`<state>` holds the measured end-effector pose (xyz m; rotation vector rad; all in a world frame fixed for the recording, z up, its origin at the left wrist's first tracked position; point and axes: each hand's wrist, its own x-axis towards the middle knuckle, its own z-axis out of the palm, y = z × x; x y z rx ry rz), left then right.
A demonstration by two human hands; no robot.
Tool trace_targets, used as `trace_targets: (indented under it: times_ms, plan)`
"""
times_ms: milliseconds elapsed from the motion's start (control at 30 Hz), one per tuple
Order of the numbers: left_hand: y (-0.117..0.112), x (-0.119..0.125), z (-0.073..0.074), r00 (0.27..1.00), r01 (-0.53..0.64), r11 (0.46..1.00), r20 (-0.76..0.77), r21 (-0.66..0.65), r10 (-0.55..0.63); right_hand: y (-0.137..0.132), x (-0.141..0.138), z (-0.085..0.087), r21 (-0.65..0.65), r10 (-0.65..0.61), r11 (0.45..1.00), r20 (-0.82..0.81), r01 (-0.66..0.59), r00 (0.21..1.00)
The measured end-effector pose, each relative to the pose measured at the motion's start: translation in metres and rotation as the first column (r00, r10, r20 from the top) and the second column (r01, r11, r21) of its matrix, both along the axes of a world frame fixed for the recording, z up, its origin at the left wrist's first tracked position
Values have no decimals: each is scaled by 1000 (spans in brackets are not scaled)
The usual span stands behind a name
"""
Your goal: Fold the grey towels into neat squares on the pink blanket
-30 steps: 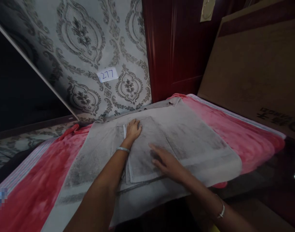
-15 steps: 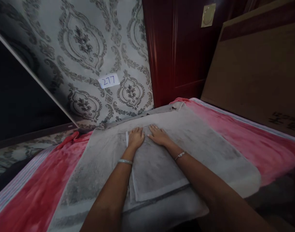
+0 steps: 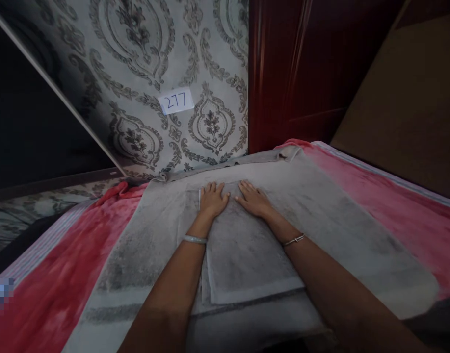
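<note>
A grey folded towel [image 3: 250,255] with pale edges lies flat in the middle of a larger grey towel [image 3: 144,235]. My left hand [image 3: 213,198] rests palm down on its far left corner, fingers spread and pointing away from me. Beside it, my right hand [image 3: 254,198] presses flat near the far edge of the folded towel, fingers stretched out. Neither hand grasps anything. A band circles each wrist. My right forearm hides part of the folded towel's right side.
Under the grey towel a red and pink blanket [image 3: 77,255] spreads to both sides. Behind stand a patterned wall [image 3: 136,63] with a paper marked 277 [image 3: 176,100], and a dark red door panel [image 3: 320,73]. A large cardboard box [image 3: 412,98] leans at right, a dark panel [image 3: 33,108] at left.
The camera view has shifted, so the scene sits differently in the frame. Both hands stay flat on the folded towel, lying slightly farther apart.
</note>
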<state>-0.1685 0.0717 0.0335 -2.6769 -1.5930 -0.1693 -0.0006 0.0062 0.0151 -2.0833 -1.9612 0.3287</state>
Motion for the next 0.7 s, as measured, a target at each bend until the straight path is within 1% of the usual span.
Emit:
trace_targets:
  times_ms: [100,233,533,700]
  plan:
    - [6,-12,3,997,-72,995,-15,-67,71,0,0,0,-7,-2,1000,-1,2,1000]
    - [12,-24,5,992,-123,988,-14,-94,122,0,1,-2,5,-2,1000,3,2,1000]
    - [11,-24,3,991,-131,988,14,-78,132,3,3,-6,13,7,1000,10,-7,1000]
    - [15,-27,-2,993,-116,992,32,-56,118,4,3,-9,27,-3,1000,15,2,1000]
